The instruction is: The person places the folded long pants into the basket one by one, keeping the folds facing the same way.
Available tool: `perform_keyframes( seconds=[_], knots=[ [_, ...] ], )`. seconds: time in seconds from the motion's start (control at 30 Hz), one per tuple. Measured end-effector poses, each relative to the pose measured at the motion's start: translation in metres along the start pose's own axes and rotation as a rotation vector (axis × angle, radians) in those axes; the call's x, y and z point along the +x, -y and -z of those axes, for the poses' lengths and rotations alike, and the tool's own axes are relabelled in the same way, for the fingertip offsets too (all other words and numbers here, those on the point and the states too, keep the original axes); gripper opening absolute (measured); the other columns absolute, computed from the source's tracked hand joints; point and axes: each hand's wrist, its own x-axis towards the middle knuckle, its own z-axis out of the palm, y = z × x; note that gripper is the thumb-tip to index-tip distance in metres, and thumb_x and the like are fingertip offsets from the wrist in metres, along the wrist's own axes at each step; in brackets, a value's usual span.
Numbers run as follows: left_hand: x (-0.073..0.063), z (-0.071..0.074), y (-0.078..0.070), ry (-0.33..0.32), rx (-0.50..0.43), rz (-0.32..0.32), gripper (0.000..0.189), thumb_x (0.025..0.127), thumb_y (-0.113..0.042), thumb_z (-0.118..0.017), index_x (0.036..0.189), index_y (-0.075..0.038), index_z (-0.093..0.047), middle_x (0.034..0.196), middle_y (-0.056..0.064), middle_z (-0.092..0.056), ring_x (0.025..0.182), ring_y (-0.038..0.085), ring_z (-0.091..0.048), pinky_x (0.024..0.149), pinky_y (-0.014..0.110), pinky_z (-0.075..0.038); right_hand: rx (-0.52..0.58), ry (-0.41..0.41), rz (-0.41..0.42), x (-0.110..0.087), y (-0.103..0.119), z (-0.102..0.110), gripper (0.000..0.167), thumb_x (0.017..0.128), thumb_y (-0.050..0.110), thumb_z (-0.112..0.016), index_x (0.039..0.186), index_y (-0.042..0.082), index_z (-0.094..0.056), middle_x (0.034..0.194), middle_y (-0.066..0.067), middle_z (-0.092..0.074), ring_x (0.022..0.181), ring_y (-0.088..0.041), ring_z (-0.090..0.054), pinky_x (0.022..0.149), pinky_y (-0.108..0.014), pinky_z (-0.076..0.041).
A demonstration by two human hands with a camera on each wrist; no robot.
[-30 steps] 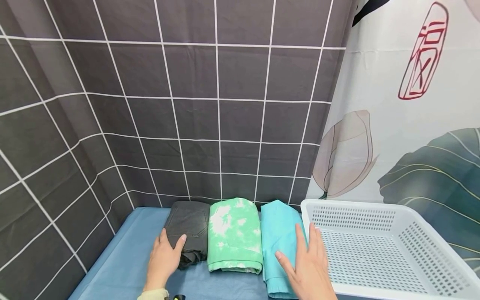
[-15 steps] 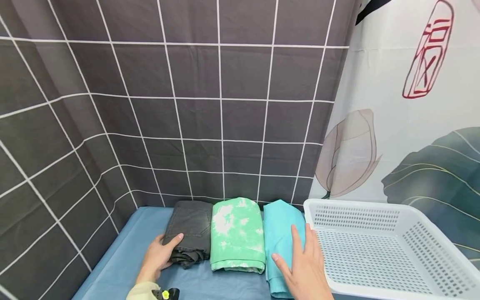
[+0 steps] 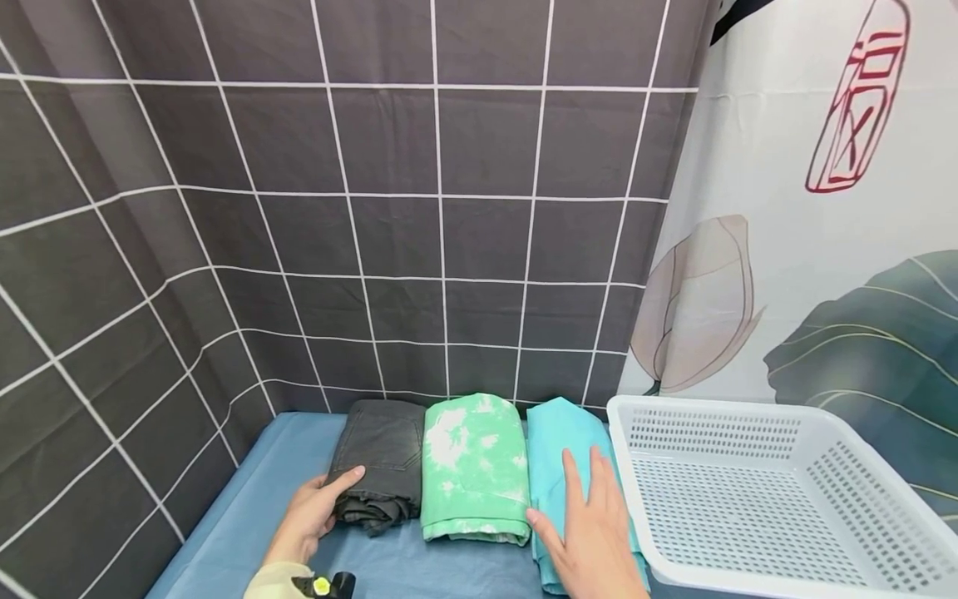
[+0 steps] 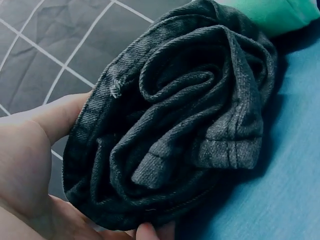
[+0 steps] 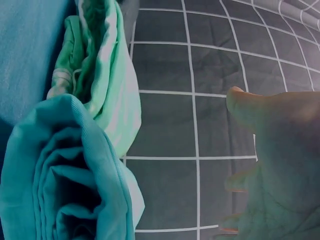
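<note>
My left hand (image 3: 301, 517) grips the near left side of folded dark grey jeans (image 3: 383, 445), thumb on top and fingers underneath. In the left wrist view the rolled layers of the jeans (image 4: 170, 110) face the camera, and a fingertip shows below their lower edge. Fingers spread, my right hand (image 3: 599, 532) hovers over a folded turquoise garment (image 3: 554, 424). The right wrist view shows this hand (image 5: 285, 160) apart from the cloth. Between the jeans and the turquoise garment lies a folded green-and-white tie-dye garment (image 3: 475, 466).
A white perforated plastic basket (image 3: 711, 408) stands on the right, close beside the turquoise garment. Blue cloth (image 3: 224, 516) covers the surface under everything. Dark grey grid-patterned fabric (image 3: 479, 241) hangs behind and to the left; a printed white curtain (image 3: 756, 166) hangs behind the basket.
My left hand has slid its fingers under the jeans' edge and taken hold, its wrist shifting left. My right hand has drifted slightly left over the turquoise garment.
</note>
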Motion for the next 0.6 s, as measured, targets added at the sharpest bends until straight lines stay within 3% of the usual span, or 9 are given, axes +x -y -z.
perform_keyframes(
  seconds=[0.13, 0.23, 0.4, 0.6],
  knots=[
    [-0.0031, -0.0003, 0.0001, 0.017, 0.026, -0.036, 0.11, 0.085, -0.06, -0.071, 0.146, 0.02, -0.027, 0.143, 0.041, -0.034, 0.128, 0.052, -0.044, 0.103, 0.06, -0.043, 0.001, -0.008, 0.009, -0.0001, 0.0027, -0.002, 0.08, 0.092, 0.041, -0.072, 0.152, 0.002, -0.037, 0.155, -0.034, -0.022, 0.14, -0.054, -0.024, 0.104, -0.07, -0.029],
    [-0.0051, -0.001, -0.0002, 0.024, 0.012, -0.055, 0.107, 0.088, -0.055, -0.07, 0.146, 0.023, -0.024, 0.141, 0.044, -0.034, 0.129, 0.055, -0.042, 0.105, 0.063, -0.04, 0.005, 0.0, 0.007, -0.0002, 0.0049, -0.0025, 0.079, 0.092, 0.041, -0.072, 0.152, 0.002, -0.037, 0.155, -0.034, -0.022, 0.139, -0.054, -0.025, 0.104, -0.07, -0.029],
    [-0.0072, -0.0004, 0.001, 0.034, -0.048, -0.051, 0.103, 0.092, -0.047, -0.069, 0.148, 0.021, -0.018, 0.139, 0.045, -0.033, 0.124, 0.057, -0.047, 0.095, 0.064, -0.048, 0.012, 0.038, -0.009, 0.0001, 0.0077, -0.0042, 0.079, 0.093, 0.042, -0.07, 0.152, 0.002, -0.037, 0.156, -0.033, -0.021, 0.141, -0.053, -0.023, 0.105, -0.07, -0.028],
    [-0.0097, 0.0054, 0.003, 0.063, -0.115, -0.044, 0.105, 0.092, -0.041, -0.071, 0.151, 0.019, -0.007, 0.139, 0.046, -0.028, 0.12, 0.059, -0.048, 0.08, 0.061, -0.056, 0.016, 0.016, 0.023, -0.002, 0.0094, -0.0075, 0.078, 0.091, 0.041, -0.072, 0.15, 0.001, -0.04, 0.154, -0.034, -0.024, 0.139, -0.054, -0.026, 0.105, -0.069, -0.028]
  ],
)
